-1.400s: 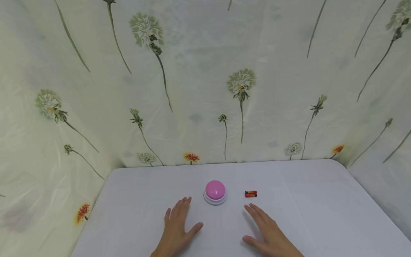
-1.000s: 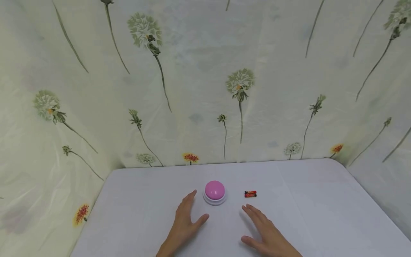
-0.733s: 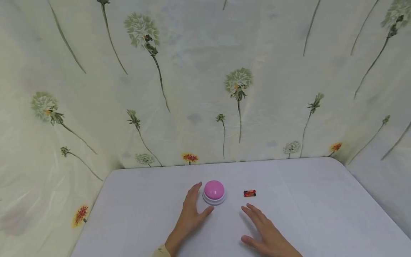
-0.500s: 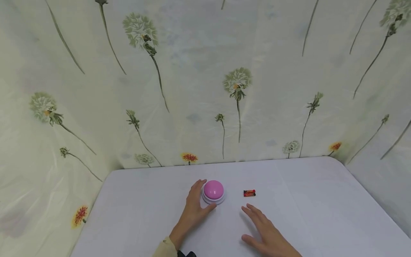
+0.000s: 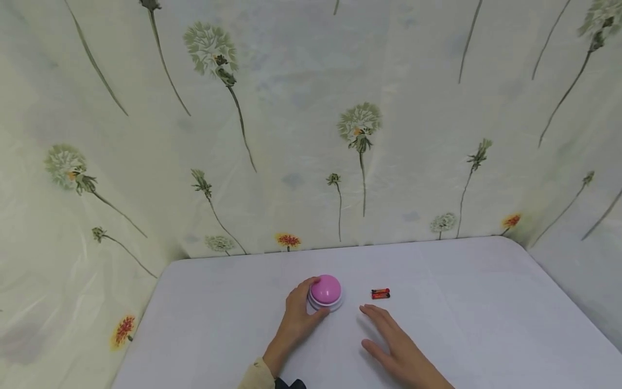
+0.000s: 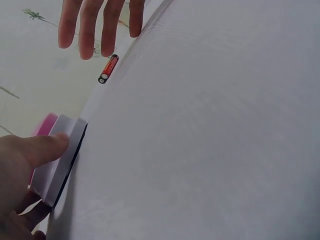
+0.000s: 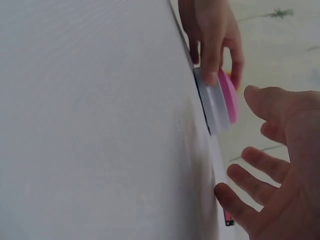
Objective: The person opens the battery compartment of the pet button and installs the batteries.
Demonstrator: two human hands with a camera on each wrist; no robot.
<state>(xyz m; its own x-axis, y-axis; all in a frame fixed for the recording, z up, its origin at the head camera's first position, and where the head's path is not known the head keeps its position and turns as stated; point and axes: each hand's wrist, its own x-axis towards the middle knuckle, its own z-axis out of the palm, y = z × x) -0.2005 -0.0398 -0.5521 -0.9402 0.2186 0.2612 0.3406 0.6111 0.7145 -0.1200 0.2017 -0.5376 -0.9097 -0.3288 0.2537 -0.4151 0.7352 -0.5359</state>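
Note:
A round push button with a pink dome (image 5: 326, 289) and white base stands on the table. My left hand (image 5: 298, 319) grips it from the left, thumb at the near side and fingers round the far side. In the left wrist view the thumb (image 6: 52, 146) presses against the wall of the white base (image 6: 62, 157). My right hand (image 5: 399, 351) hovers over the table to the right, fingers spread and holding nothing. Just beyond its fingertips lie two small red-and-black batteries (image 5: 380, 294), side by side.
A white cloth covers the table (image 5: 233, 302). Behind it and along both sides hangs a pale curtain (image 5: 291, 135) printed with dandelions. A beige sleeve (image 5: 257, 375) and a dark wrist strap (image 5: 290, 384) show on the left arm.
My left hand has moved right and forward from the bare tabletop to the push button and taken hold of it. The right hand has barely shifted; the batteries stay put.

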